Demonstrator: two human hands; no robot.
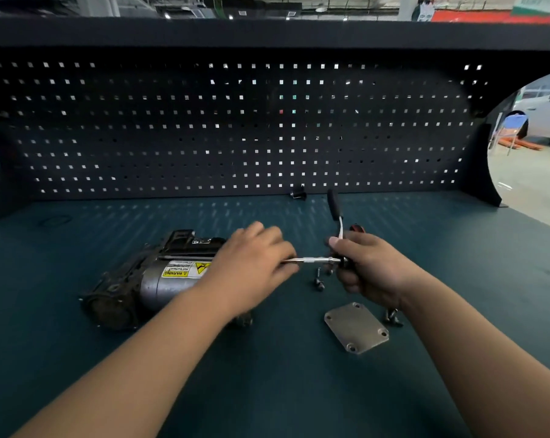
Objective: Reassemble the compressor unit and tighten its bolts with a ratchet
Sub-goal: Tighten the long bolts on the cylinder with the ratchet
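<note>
R hand [371, 267] is gripping the ratchet [335, 205] by its head, L hand [254, 263] is pinching the extension bar [311, 260] tip. Compressor [153, 279] is lying center-left, cover plate [355, 331] lower right, not on yet. Imo be seating plate & hand-starting bolts [319, 281] b4 ratcheting.

Op A: Hands?
Op B: I log the right hand [368, 267] gripping the ratchet [335, 205] at its head. The left hand [254, 267] pinches its extension bar [314, 260].
Op A: Parts?
Op B: Compressor [153, 279] on the bench [267, 390], cover plate [355, 331] off, bolts [319, 281] loose nearby.
</note>
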